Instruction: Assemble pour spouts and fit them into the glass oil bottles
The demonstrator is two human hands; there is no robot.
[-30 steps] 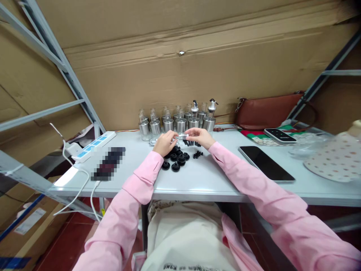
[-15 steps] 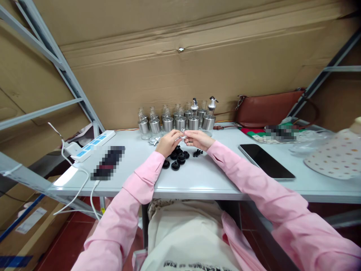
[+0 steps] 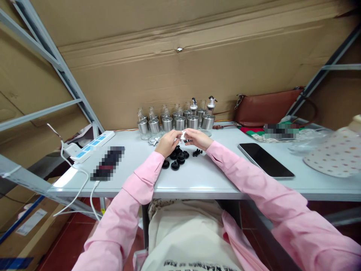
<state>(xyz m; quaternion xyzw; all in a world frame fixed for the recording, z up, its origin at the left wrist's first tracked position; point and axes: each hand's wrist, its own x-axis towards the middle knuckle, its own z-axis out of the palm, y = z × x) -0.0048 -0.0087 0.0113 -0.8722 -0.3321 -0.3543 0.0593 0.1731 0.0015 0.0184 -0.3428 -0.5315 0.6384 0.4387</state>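
Site appears to be a workshop or storeroom corner: metal racking (image 3: 67, 79), cardboard sheeting (image 3: 158, 81), bench (image 3: 214, 177) bearing rows of bottles (image 3: 167, 123) and loose black fittings (image 3: 175, 165).

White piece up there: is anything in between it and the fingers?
Nothing visible is. The left hand and right hand both hold the white piece at their fingertips. The black discs lie on the table, nearer the person, not in between.

At frame centre, the left hand (image 3: 168, 143) and right hand (image 3: 199, 139) pinch a small white piece (image 3: 182, 135); black discs (image 3: 180, 158) lie just below, metal-banded bottles (image 3: 167, 124) above, 2 with white spouts (image 3: 211, 102)
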